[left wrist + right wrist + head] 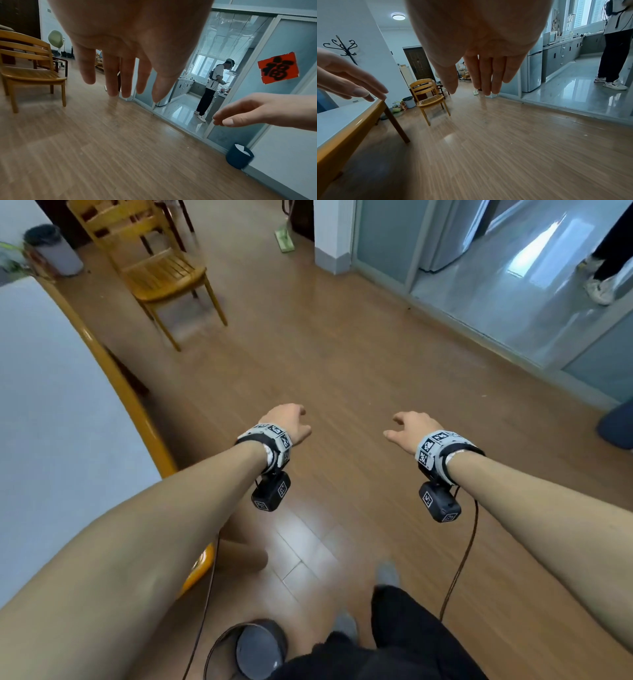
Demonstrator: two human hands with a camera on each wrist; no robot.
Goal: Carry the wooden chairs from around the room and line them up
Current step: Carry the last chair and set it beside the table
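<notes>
- Your left hand [286,422] and right hand [411,430] reach forward, fingers loose, holding nothing.
- The wooden chair [161,268] stands on the floor [342,364] beyond the tabletop [51,405], well apart from both hands.

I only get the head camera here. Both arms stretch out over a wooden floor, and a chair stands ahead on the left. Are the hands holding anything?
Observer: No. The wrist views show the left hand and the right hand with straight fingers and nothing in them.
Operator: I see only legs and shoes at the top right. Who is that?
Observer: In the left wrist view a second person stands at a kitchen counter beyond the glass doorway.
Operator: What is the dark thing at my right edge?
Observer: A dark blue bin with white paper in it, on the floor against the wall.
Operator: Anything behind the wooden chair?
Observer: The right wrist view shows a dark door further back.
</notes>
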